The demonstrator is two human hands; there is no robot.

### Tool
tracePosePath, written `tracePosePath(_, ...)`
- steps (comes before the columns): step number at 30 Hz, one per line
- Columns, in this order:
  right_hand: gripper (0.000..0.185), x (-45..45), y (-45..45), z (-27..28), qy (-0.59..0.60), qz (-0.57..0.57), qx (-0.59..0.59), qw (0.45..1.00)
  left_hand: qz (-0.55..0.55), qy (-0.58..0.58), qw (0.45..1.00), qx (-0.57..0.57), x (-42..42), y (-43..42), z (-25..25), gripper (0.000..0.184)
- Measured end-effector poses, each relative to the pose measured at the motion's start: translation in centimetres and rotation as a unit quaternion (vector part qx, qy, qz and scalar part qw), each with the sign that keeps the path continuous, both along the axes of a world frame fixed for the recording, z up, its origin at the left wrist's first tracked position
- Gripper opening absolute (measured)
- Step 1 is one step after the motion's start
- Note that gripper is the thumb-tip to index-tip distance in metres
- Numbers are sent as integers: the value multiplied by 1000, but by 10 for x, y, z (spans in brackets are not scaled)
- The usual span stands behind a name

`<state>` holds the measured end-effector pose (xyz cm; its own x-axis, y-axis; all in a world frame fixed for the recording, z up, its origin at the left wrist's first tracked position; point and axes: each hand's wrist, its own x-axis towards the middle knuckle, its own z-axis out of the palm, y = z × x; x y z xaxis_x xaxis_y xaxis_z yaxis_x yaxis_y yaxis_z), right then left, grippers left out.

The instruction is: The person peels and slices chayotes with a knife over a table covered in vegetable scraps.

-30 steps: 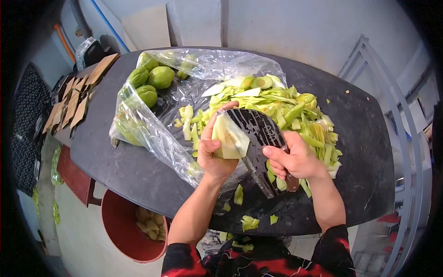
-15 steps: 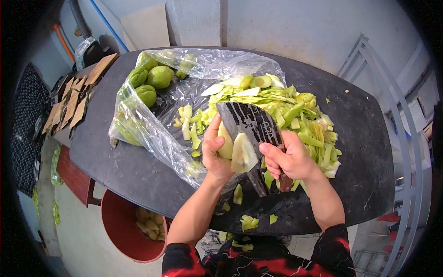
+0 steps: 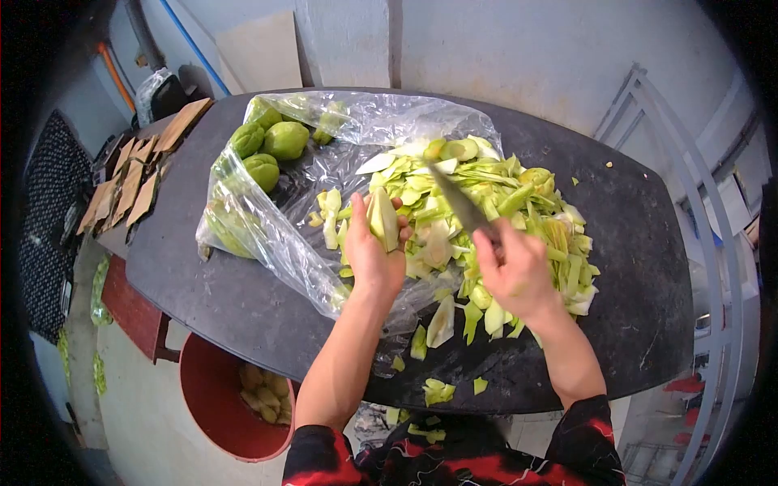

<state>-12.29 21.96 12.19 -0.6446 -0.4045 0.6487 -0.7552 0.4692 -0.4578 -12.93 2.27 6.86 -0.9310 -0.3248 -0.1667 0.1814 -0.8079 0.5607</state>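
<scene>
My left hand (image 3: 378,251) is wrapped round a peeled, pale green chayote piece (image 3: 382,220), its cut face turned to the right. My right hand (image 3: 519,271) grips a cleaver (image 3: 459,196) whose dark blade points up and to the left, smeared by motion and seen nearly edge-on. Blade and chayote are apart. Under and beyond the cleaver spreads a heap of peelings and slices (image 3: 519,198), pale green and white. One pale slice (image 3: 440,321) lies nearer me on the dark table (image 3: 632,324).
Whole green chayotes (image 3: 285,141) lie at the back left in an opened clear plastic bag (image 3: 275,243). A red bucket (image 3: 198,397) with pale pieces inside stands on the floor at the left. Cardboard pieces (image 3: 134,182) lie farther left; a grey metal railing (image 3: 705,194) runs along the right.
The cleaver has swung away from the chayote, up and to the right, its blade now edge-on. The slice that hung by the blade has left it. My left hand has turned and risen slightly.
</scene>
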Motion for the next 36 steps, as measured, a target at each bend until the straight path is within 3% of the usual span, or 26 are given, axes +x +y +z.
tracePosePath(3, 7, 19, -11, -2, 134, 16, 108, 985, 51, -4, 996, -70, 4, 3, 3, 45)
tracePosePath(4, 9, 25, -13, -1, 210, 15, 173, 962, 91, 50, 974, -200, 3, 1, -4, 42)
tracePosePath(5, 9, 31, -15, 2, 211, 15, 174, 962, 107, 77, 955, -264, 2, -1, -7, 43)
tracePosePath(6, 12, 36, -17, 5, 249, 19, 187, 950, 128, 104, 932, -323, 2, -3, -9, 44)
tracePosePath(7, 14, 39, -19, 7, 286, 23, 200, 937, 171, 107, 872, -445, 3, -5, -9, 49)
tracePosePath(10, 18, 39, -24, 7, 309, 24, 179, 934, 219, 118, 774, -582, 7, -7, 1, 44)
tracePosePath(11, 18, 37, -25, 4, 313, 15, 181, 932, 149, 80, 883, -438, 10, -3, 8, 38)
tracePosePath(12, 18, 36, -25, 2, 314, 16, 182, 932, 73, 39, 958, -276, 13, 0, 16, 39)
tracePosePath(17, 16, 36, -26, -1, 320, 2, 229, 919, 42, 22, 976, -214, 18, 3, 19, 43)
tracePosePath(26, 9, 28, -30, 3, 378, 14, 243, 893, 87, 30, 967, -236, 8, -4, 5, 39)
tracePosePath(28, 8, 7, -24, -1, 354, -30, 287, 890, 42, 9, 994, -96, 13, 2, 13, 34)
tracePosePath(29, 9, -5, -19, -3, 325, -60, 290, 898, 37, -42, 992, -111, 17, 4, 24, 28)
tracePosePath(36, 12, -11, -2, 1, 260, -107, 264, 923, 42, -51, 993, -102, 22, 9, 35, 26)
